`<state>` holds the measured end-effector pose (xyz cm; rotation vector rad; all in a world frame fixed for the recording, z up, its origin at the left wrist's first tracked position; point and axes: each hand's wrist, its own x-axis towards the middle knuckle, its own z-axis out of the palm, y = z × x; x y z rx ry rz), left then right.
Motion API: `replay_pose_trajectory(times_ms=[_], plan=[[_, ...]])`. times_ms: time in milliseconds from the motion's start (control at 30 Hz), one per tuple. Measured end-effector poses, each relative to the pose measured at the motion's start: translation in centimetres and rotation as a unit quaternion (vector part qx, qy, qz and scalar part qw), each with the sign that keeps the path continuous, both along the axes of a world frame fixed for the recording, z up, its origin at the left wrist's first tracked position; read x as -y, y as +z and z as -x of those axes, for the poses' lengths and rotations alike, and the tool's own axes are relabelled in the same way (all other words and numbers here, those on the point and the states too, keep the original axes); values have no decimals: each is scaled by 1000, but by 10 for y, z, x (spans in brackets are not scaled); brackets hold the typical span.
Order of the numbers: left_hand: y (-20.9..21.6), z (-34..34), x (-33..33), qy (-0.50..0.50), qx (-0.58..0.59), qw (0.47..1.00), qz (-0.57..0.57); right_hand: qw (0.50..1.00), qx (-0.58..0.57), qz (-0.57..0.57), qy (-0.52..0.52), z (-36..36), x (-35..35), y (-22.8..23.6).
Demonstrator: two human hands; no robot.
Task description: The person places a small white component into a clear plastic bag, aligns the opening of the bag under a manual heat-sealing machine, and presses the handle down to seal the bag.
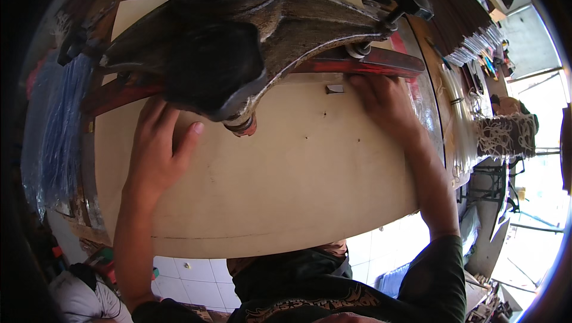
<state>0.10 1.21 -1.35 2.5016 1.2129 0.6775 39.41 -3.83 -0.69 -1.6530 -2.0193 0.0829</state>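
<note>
My left hand [156, 147] lies on a large beige board [256, 192], its thumb held apart from the fingers. The fingertips reach the edge of a red bar [381, 62] and are partly hidden there. My right hand [384, 105] rests on the same board at the right, its fingertips close against the bar's near side. Above the board stands a worn dark metal machine frame [322, 28] with a big black knob [217, 70]. A small dark-and-white piece [335, 89] sits on the board beside my right fingers.
Bundles of clear bluish plastic strips [53, 126] hang at the left. On the right are a stack of dark sheets [444, 13], pale cords [462, 126] and a brown bundle with light strings [506, 135]. White floor tiles [190, 272] show below the board's curved near edge.
</note>
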Motion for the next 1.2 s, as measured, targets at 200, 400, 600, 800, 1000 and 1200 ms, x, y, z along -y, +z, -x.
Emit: replay_pose_trajectory(times_ms=[200,400,600,800,1000,1200], plan=[[-8,6,2,6,-16,998,-54,1000,-18,11,-9,12,-1,6],[-7,7,2,-8,-17,999,-37,997,-63,17,-43,16,1,1],[-11,12,4,24,-39,999,-29,995,-88,9,-50,20,0,1],[-7,7,2,20,0,1000,-16,998,-55,-24,-22,14,-1,-5],[-12,12,1,27,-6,1000,13,998,-48,-33,-15,15,-2,-2],[-8,12,-2,-19,-14,999,-45,998,-34,-41,-30,19,-1,-1]])
